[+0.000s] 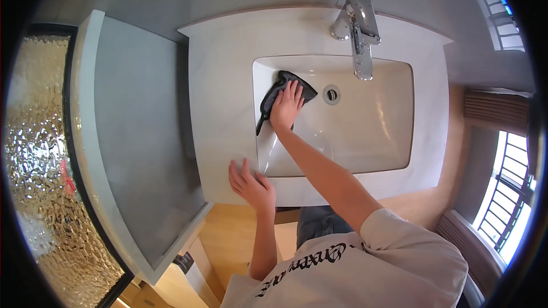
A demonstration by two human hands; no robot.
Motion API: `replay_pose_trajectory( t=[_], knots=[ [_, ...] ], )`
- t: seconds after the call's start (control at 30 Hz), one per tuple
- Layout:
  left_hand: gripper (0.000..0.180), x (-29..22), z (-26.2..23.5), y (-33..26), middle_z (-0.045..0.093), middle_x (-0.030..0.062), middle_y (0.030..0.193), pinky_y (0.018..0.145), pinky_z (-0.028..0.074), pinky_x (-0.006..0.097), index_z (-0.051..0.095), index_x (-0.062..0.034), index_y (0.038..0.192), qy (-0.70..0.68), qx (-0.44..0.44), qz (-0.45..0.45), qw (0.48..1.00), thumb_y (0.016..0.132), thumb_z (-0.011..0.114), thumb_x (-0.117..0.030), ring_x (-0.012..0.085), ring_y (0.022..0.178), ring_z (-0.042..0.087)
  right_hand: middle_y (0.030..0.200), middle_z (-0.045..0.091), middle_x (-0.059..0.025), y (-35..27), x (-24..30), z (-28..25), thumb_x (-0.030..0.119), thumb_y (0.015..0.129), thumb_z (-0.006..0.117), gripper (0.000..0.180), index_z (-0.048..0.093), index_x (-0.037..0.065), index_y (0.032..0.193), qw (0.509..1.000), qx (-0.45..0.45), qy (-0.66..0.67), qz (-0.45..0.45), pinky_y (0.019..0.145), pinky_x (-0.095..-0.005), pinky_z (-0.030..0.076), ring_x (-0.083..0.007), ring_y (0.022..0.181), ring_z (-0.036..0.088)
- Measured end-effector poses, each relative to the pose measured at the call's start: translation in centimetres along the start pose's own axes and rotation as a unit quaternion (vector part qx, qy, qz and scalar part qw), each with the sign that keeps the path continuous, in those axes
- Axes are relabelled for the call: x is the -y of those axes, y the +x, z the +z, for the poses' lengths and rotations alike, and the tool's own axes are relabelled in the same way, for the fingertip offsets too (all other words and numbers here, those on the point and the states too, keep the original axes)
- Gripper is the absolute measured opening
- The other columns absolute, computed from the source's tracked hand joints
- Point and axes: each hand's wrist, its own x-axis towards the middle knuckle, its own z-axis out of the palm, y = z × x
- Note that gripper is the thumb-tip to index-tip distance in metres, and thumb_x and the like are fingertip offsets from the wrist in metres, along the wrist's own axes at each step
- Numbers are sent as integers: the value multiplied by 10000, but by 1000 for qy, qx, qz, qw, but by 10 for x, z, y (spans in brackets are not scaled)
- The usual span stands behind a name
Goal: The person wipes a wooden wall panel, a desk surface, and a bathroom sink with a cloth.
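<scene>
A dark grey cloth (273, 96) lies bunched against the left wall of the white washbasin (365, 137), with a narrow strip trailing from its lower end. On top of it my right hand (287, 106) presses down, fingers stretched out and slightly apart rather than wrapped round it. My right forearm crosses the basin's front rim. My left hand (253, 187) rests open on the front left edge of the white countertop (222, 108), its fingers spread and nothing in them. To the right of the cloth is the round metal drain (331, 94).
A chrome faucet (361, 34) stands behind the basin and its spout reaches over it. At the left is a grey panel (140, 137) with a pale frame, beside textured glass (45, 165). A barred window (505, 188) is at the right.
</scene>
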Motion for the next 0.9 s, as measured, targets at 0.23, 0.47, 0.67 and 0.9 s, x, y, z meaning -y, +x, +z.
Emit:
replay_pose_trajectory(
  t=[0.23,0.47,0.67,0.9],
  knots=[
    [514,10,2,-2,384,224,1440,1059,277,547,464,-64,1342,24,0,12,1000,828,484,-60,419,1319,366,1187,616,-155,-6,58,-27,268,971,536,334,636,-9,1128,971,53,193,128,874,-414,464,-337,1094,553],
    [503,2,3,1,387,213,1444,1064,274,552,468,-59,1339,3,1,29,1000,836,471,-62,418,1319,368,1144,626,-82,74,52,0,323,1015,427,367,528,49,1237,409,114,800,425,865,-456,533,-279,965,630],
    [488,4,4,-1,370,209,1456,1076,252,551,462,-56,1336,8,14,24,1000,849,492,-67,413,1337,343,992,625,-31,95,81,-1,321,984,491,202,569,139,1027,408,63,757,507,814,-400,530,-227,909,600],
    [461,7,2,1,396,237,1427,1074,269,552,483,-56,1333,0,-3,31,1000,876,471,-118,423,1309,377,753,592,-75,181,-96,-42,374,948,476,305,577,92,892,452,60,807,374,565,-421,474,-243,660,566]
  ],
)
